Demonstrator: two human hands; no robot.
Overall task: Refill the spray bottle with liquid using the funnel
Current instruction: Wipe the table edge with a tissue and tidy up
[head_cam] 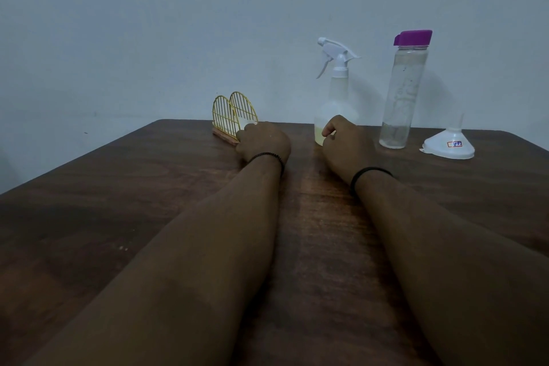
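Observation:
A translucent spray bottle [337, 92] with a white trigger head stands at the table's far edge, a little pale yellow liquid in its bottom. To its right stands a tall clear bottle [402, 92] with a purple cap. A white funnel [450, 144] lies mouth-down further right. My right hand [346, 147] rests on the table just in front of the spray bottle's base, fingers loosely curled and holding nothing. My left hand [264, 141] rests on the table with its fingers curled, their tips hidden.
A gold wire rack [233, 116] with a white piece in it stands at the far edge, just beyond my left hand. The dark wooden table [118, 202] ends at a plain wall behind the bottles. Both forearms lie stretched across the tabletop.

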